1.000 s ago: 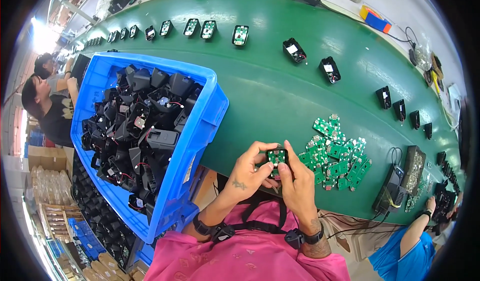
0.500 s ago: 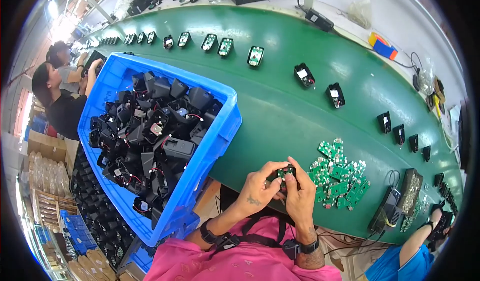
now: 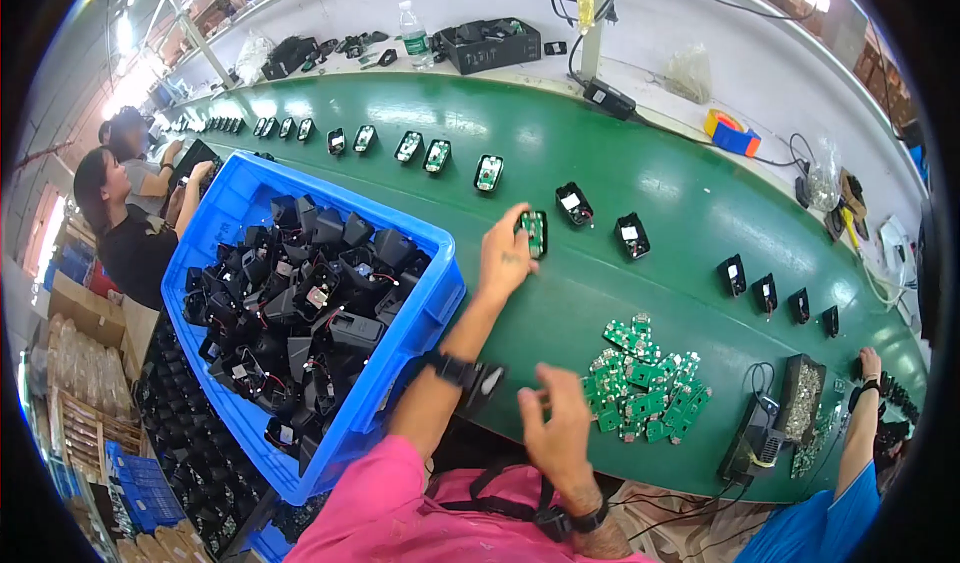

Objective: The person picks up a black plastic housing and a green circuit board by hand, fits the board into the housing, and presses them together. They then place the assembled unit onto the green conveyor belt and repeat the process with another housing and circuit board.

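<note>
Out over the green bench, my left hand (image 3: 506,257) grips a small black housing with a green circuit board (image 3: 534,234) seated in it. The fingers lie along its left side and far end; whether it touches the bench I cannot tell. My right hand (image 3: 556,431) is back near the front edge, fingers apart and nothing in them. Just beyond it lies a loose pile of green circuit boards (image 3: 645,388). Ahead and right of my left hand stand two black housings, one with a white patch inside (image 3: 574,205) and another like it (image 3: 632,236).
A blue crate (image 3: 452,275) heaped with black housings (image 3: 310,293) stands at left. Board-filled housings (image 3: 488,174) form a row along the green bench (image 3: 440,108). A gravel-like filled tray (image 3: 800,403) lies right. Co-workers sit left; another person's arm (image 3: 862,413) reaches in at right.
My hands have parted. The left has carried the housing with its board forward and left across the bench; the right has let go and opened. My view has shifted slightly.
</note>
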Available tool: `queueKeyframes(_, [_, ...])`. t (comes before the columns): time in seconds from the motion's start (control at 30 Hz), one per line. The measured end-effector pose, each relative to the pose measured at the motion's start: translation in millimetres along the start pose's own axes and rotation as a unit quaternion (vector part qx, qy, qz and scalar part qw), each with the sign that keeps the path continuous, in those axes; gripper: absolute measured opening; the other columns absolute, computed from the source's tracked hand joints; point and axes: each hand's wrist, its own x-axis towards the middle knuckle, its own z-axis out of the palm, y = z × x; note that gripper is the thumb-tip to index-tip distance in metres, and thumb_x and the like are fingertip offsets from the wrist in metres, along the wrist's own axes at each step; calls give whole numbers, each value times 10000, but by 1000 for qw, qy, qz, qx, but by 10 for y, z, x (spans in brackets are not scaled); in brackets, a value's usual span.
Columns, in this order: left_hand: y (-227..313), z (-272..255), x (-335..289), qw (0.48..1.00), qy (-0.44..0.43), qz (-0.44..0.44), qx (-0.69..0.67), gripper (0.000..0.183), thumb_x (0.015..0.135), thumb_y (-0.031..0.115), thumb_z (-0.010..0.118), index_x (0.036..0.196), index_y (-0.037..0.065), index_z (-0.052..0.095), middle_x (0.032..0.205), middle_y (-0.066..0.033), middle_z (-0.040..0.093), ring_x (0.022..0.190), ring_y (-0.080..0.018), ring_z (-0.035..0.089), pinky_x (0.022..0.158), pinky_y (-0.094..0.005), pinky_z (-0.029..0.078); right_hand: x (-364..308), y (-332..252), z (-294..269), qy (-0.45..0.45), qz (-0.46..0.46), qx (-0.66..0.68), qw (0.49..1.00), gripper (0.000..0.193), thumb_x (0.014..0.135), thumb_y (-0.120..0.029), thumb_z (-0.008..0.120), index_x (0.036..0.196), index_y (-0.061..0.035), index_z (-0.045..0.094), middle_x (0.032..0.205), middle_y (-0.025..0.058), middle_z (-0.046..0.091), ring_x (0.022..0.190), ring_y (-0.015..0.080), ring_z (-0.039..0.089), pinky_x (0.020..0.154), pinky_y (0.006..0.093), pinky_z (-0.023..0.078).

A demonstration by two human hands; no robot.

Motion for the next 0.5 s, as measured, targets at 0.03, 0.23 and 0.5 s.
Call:
queueKeyframes(0.03, [-95,42,186,1000,6,5,-1,431,928,15,487,1355,42,540,1095,-162,666,551,-204,685,479,-304,545,-94,-21,44,-35,5,22,999,323,863,-80,705,1146,30,595,1047,189,615,758,276,650,662,372,529])
queueKeyframes(0.23, [-174,189,812,994,20,-15,106,444,921,72,514,1360,8,523,1058,-271,670,658,-336,706,715,-434,568,-432,203,215,-29,-99,-45,994,222,834,-55,706,1039,1,640,972,150,629,794,320,648,699,393,536])
queueKeyframes(0.5, [229,557,293,911,-34,130,391,984,760,312,774,1524,21,226,1485,-215,403,1181,-436,572,935,-493,525,-359,227,195,-17,-87,-25,996,133,818,-27,704,944,-13,662,895,130,643,791,313,654,705,393,537])
